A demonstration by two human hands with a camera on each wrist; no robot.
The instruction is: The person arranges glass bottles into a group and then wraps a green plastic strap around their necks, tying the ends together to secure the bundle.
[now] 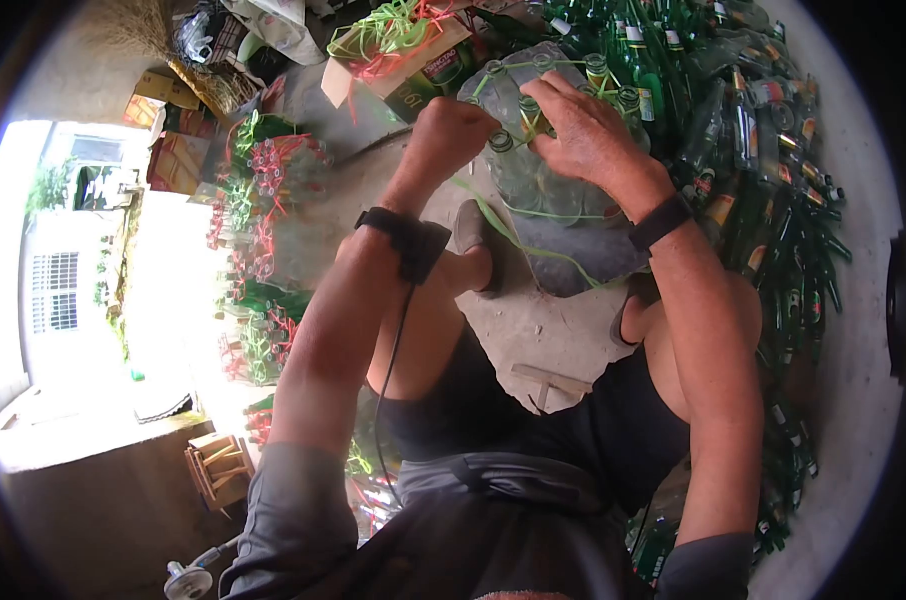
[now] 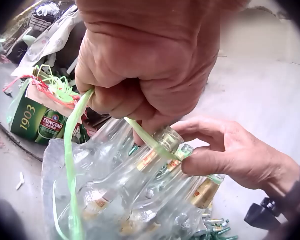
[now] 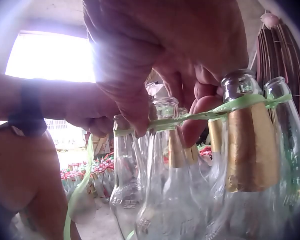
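A cluster of clear glass bottles stands upright between the person's feet, with a light green plastic strap running round the necks. My left hand grips the strap in curled fingers at the near left side of the necks; a loose length trails down from the fist. The right hand is over the cluster, thumb and fingers bent about the necks and pinching the strap there. In the right wrist view, a bottle with a gold neck label stands beside those fingers.
A dark grey slab lies under the cluster. Many green bottles are heaped along the right wall. A Tsingtao carton holding green and red straps stands ahead, strapped bottle bundles at the left. A wooden piece lies on the floor.
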